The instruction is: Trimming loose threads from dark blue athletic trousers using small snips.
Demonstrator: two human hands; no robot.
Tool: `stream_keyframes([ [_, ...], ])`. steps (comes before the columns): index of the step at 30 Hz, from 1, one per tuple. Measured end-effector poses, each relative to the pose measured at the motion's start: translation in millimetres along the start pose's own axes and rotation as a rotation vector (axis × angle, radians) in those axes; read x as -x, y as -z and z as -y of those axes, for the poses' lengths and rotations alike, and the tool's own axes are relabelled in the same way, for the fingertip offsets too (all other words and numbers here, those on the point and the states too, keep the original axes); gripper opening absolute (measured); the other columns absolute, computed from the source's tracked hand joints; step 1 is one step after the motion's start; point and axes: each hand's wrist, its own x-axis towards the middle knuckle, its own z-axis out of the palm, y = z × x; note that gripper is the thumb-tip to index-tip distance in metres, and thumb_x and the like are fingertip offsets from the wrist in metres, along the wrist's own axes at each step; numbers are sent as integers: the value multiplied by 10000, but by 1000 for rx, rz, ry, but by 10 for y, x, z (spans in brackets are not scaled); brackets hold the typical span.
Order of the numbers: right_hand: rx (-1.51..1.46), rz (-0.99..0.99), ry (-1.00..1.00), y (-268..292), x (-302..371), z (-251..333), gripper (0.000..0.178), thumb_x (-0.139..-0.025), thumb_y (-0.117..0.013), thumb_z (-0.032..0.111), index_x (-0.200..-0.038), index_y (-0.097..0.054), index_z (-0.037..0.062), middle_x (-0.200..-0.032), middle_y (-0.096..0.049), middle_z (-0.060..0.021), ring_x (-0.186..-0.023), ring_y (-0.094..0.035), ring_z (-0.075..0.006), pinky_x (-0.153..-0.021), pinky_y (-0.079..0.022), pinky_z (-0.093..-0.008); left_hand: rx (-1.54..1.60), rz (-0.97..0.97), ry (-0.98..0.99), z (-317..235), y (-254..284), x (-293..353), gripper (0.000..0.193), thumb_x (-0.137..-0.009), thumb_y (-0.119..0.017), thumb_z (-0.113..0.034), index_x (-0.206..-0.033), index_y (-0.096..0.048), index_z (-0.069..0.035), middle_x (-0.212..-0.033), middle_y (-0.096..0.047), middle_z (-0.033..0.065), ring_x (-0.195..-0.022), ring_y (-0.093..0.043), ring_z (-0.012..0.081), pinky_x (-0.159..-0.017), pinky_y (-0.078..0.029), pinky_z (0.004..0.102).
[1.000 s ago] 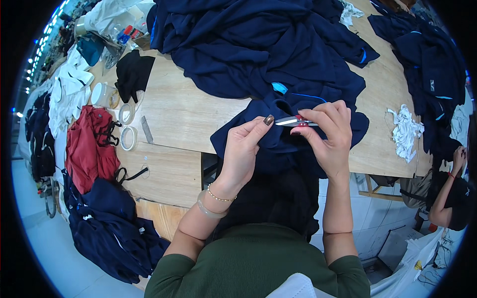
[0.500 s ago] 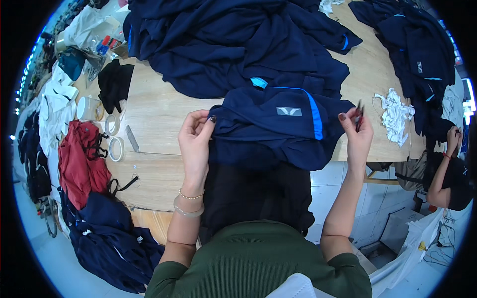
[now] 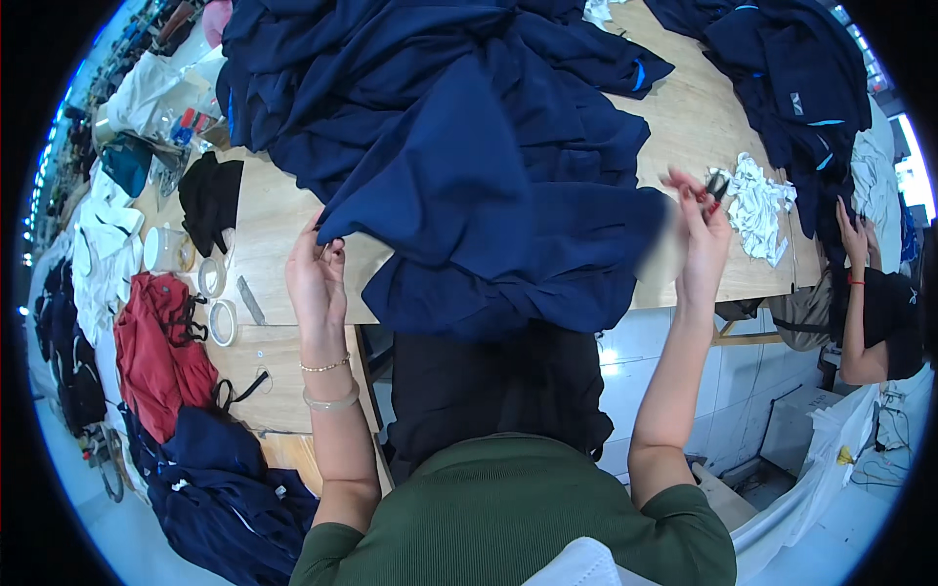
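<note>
A: What is the left hand (image 3: 318,278) doing?
B: It is pinching a corner of the navy garment (image 3: 459,195), which is draping over the desk's (image 3: 684,83) near edge, in the middle.
A: And the right hand (image 3: 702,230)?
B: It is gripping small snips (image 3: 718,186), near white scraps (image 3: 757,210) that are lying farther right. A red garment (image 3: 161,352) is lying at left.

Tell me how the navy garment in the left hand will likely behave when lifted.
The garment will probably hang floppy: it sags in soft folds from the left hand. It may drag on the navy pile, since the two lie against each other. Rolling seems unlikely, as it has no firm, round shape.
</note>
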Motion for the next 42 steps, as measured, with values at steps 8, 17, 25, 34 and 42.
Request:
stream_keyframes([
  [8, 261, -112, -419, 527, 395, -830, 160, -879, -666, 158, -956, -672, 17, -732, -616, -6, -483, -362, -21, -443, -249, -215, 205, 41, 223, 56, 162, -95, 215, -986, -433, -110, -1108, -505, 51, -930, -621, 127, -805, -641, 177, -695, -556, 231],
  [17, 373, -283, -125, 477, 11, -917, 208, -831, -732, 193, -888, -597, 44, -637, -489, 53, -456, -369, -32, -407, -247, -229, 476, 380, 216, -452, -31, -139, 145, -967, -426, -62, -1006, -507, 52, -945, -632, 155, -822, -653, 201, -802, -575, 281],
  [25, -402, -22, -162, 612, 182, -361, 124, -917, -604, 83, -1037, -574, 97, -877, -583, 45, -534, -321, -16, -475, -248, -173, 564, 497, 21, -568, 107, 1, 99, -909, -514, -18, -972, -571, 33, -948, -654, 137, -834, -647, 203, -813, -554, 293],
  [34, -502, -270, 223, 68, 757, 1289, 417, -1028, -405, 264, -1371, -417, 27, -1324, -545, -88, -1075, -604, -138, -834, -509, -230, 398, 959, -390, -2456, -335, 394, 339, -985, -403, -178, -1166, -562, 61, -1225, -586, 209, -1111, -563, 292, -1074, -354, 472],
  [42, -619, 91, 270, 900, -972, 1056, 256, -990, -515, 187, -1094, -518, -46, -1140, -605, -273, -1046, -633, -304, -903, -534, -366, 69, 787, -528, -1946, -1592, -769, 292, -964, -506, -217, -1203, -455, -57, -1220, -515, 105, -1112, -522, 246, -919, -438, 381],
])
